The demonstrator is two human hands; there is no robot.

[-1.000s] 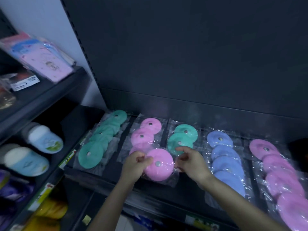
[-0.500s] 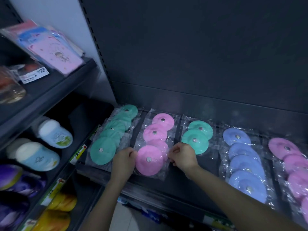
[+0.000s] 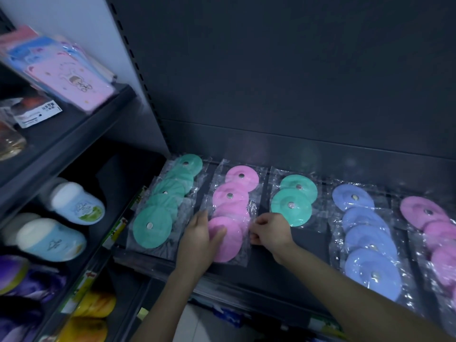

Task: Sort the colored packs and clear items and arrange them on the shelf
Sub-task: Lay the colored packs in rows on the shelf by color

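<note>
Shelf (image 3: 246,274) front, pink pack (image 3: 232,245) under flat left hand (image 3: 199,233), right hand (image 3: 269,230) pinching its edge, bare gap (image 3: 313,245) beside

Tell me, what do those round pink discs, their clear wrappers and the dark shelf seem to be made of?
The round pink discs look like soft matte plastic or silicone: even colour, no glare. The clear wrappers look like thin plastic film: crinkles and bright glints. The dark shelf is probably painted metal, smooth and even, though that is a guess.

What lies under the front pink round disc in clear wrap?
The front disc overlaps another wrapped pink disc; dark shelf shows alongside. Directly beneath is hidden; the left hand covers its left side.
</note>
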